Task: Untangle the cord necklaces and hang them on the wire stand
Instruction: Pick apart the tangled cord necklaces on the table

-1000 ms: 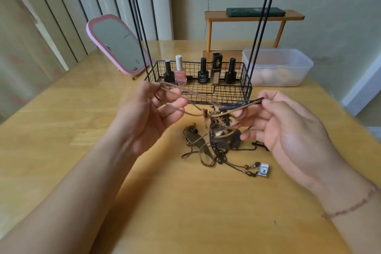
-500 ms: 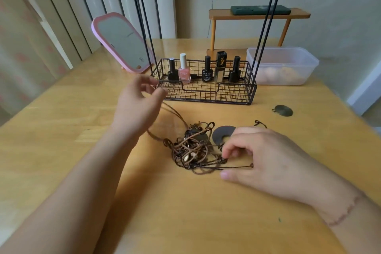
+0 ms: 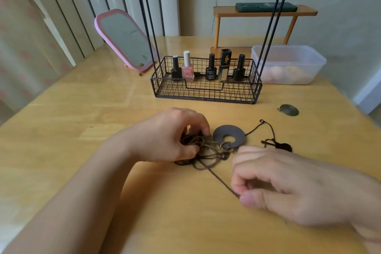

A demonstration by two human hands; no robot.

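**My hands are in the knot of cords**

From the camera on my head, I see the wire stand (image 3: 206, 86) on the wooden table (image 3: 82, 113). Its bottom is a black wire basket, and thin black rods go up from it, out of the top of the picture. Five little bottles stand in a row at the back of the basket. The pink nail polish bottle (image 3: 187, 68) has a white cap. The tall shiny bottle (image 3: 225, 65) says "ydby" on its dark cap. The other three are black, and the words on them are too small for me to read.

To the right of the stand is a clear plastic box (image 3: 288, 64). Some round, pale things are inside, but I cannot tell what they are. A pink mirror (image 3: 125, 39) leans to the left of the stand. Behind is a small wooden shelf (image 3: 263, 11) with a flat dark green thing on top.

The cord necklaces (image 3: 206, 152) lie in a brown knot on the table, in front of the stand. A dark ring pendant (image 3: 228, 135) sits at the knot's right edge. A small round disc (image 3: 289, 110) lies on its own farther right.

My left hand (image 3: 167, 136) is curled over the knot and grips the cords. My right hand (image 3: 288, 185) pinches one brown cord between thumb and finger, and the cord runs straight from the knot.
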